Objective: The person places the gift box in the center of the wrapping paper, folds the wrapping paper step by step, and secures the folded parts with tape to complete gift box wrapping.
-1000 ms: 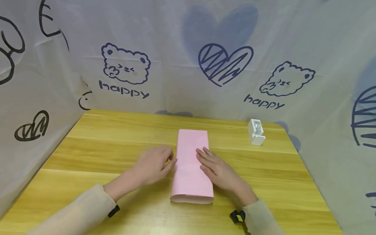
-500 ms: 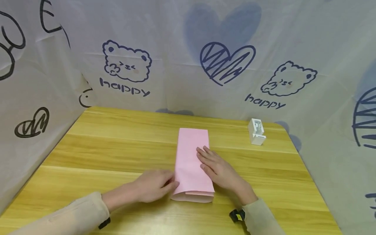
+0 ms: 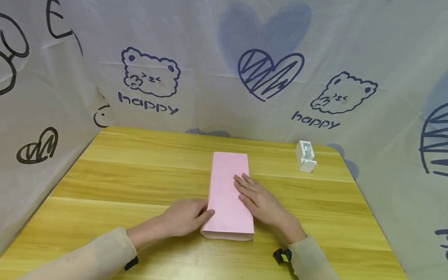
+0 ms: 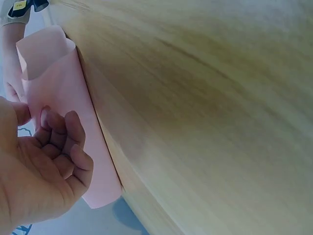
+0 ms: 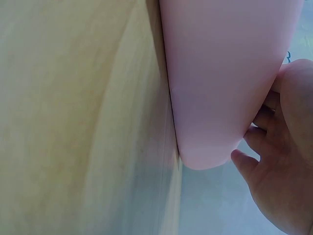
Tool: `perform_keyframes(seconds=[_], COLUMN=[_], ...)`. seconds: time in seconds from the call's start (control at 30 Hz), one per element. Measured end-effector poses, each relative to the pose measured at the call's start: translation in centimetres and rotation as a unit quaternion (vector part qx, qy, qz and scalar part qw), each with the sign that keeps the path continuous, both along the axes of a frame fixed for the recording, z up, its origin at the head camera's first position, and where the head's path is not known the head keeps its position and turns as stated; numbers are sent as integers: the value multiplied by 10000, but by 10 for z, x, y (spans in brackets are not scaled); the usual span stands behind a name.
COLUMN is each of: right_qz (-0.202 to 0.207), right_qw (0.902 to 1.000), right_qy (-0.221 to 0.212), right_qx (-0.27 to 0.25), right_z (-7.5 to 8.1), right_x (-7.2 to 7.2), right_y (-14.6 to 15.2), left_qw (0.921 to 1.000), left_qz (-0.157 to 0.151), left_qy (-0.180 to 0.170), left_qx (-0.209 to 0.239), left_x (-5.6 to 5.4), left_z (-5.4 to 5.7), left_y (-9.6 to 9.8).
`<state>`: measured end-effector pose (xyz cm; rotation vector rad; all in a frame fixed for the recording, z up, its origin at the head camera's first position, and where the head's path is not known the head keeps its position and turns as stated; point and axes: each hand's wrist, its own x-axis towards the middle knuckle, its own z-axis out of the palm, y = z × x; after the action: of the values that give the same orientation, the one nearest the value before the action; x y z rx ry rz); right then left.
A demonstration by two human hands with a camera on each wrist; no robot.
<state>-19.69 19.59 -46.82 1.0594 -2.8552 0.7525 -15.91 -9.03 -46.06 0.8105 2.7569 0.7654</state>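
A sheet of pink paper (image 3: 229,194), folded over into a long flattened tube, lies lengthwise on the table. Its near end gapes slightly, as the left wrist view also shows. My left hand (image 3: 183,217) is at the paper's left edge close to that end. The left thumb lies on top while curled fingers (image 4: 73,125) meet the rounded side, pinching the edge. On the paper's right half rests my right hand (image 3: 260,200), its fingers extended across the top. The right wrist view has the pink paper (image 5: 220,73) rounded along its side, with the right hand (image 5: 281,152) against it.
A small white box-like object (image 3: 305,156) with a clear part stands near the back right corner of the wooden table (image 3: 140,163). Behind and beside the table hangs a pale cloth (image 3: 210,85) printed with bears and hearts.
My left hand has moved toward the near end of the paper and taken its left edge. The near opening lifted, then flattened. My right hand has stayed in place.
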Motion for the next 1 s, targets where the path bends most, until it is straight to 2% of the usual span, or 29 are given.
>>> perform_keyframes(seconds=[0.13,0.4,0.57,0.67,0.83,1.0], right_qz=[14,-67,-90,-57,-27,-61], right_qw=[10000,9999,9999,9999,10000,9999], right_qy=[27,-87,-38,2,-2,-63], right_qx=[22,53,124,127,91,97], right_z=[0,1,1,0,0,1], right_x=[0,0,0,1,1,1], right_y=[-1,-1,-1,-2,-2,-1], left_qw=[9999,9974,9967,9957,9905,9897], left_qz=[-30,99,123,199,262,223], left_qy=[-54,-562,-586,-671,-1102,-1094], left_qx=[150,442,540,612,775,896], left_x=[-1,-1,-1,2,10,14], left_z=[-2,1,1,-1,-1,1], left_y=[0,-1,-1,-3,-7,-7])
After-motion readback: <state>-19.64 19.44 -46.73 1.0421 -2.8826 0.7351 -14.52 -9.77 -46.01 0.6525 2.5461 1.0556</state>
